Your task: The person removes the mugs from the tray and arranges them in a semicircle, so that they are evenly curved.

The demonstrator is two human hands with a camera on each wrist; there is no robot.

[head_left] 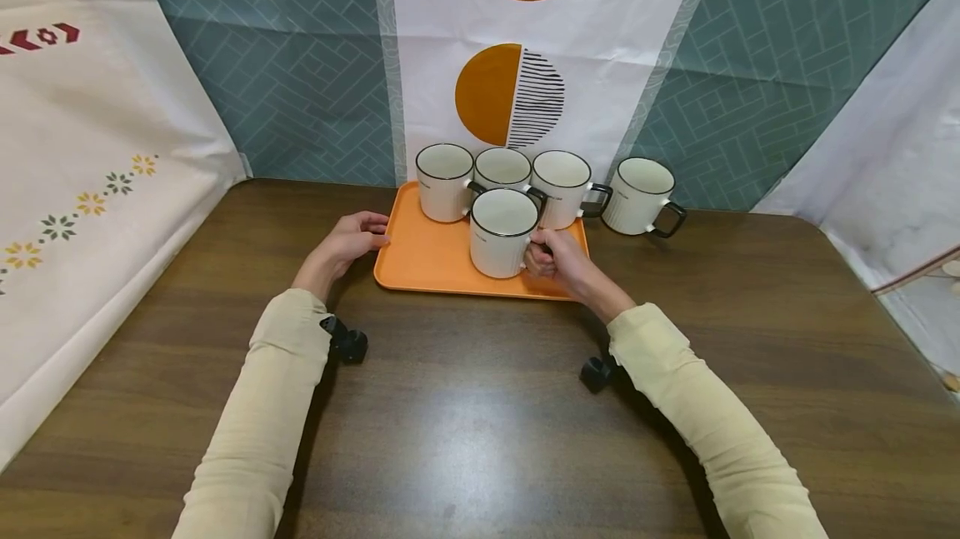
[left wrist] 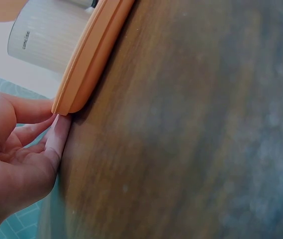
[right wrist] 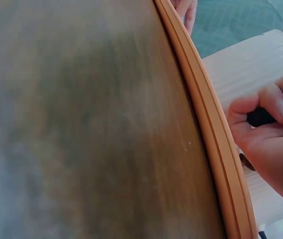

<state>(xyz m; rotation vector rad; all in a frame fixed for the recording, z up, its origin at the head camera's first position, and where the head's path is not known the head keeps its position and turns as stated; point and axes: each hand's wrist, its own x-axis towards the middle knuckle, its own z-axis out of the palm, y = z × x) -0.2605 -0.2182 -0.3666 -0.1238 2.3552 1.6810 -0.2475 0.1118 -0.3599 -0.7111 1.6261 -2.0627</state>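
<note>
An orange tray (head_left: 427, 260) lies on the table near the back wall. My left hand (head_left: 352, 237) is at its left edge. In the left wrist view, the thumb and index finger (left wrist: 32, 107) pinch the tray's corner. My right hand (head_left: 558, 260) grips the dark handle of a white mug (head_left: 498, 252) with a dark rim, upright over the front of the tray. In the right wrist view, fingers (right wrist: 273, 102) curl round that handle. Behind stand a left mug (head_left: 442, 189), a middle mug (head_left: 502, 166) and a right mug (head_left: 558, 193), all alike.
Another matching mug (head_left: 637, 197) stands on the table right of the tray, its handle pointing right. A patterned cloth (head_left: 300, 81) hangs behind. White cloth (head_left: 97, 122) borders the left side of the brown table (head_left: 465, 406).
</note>
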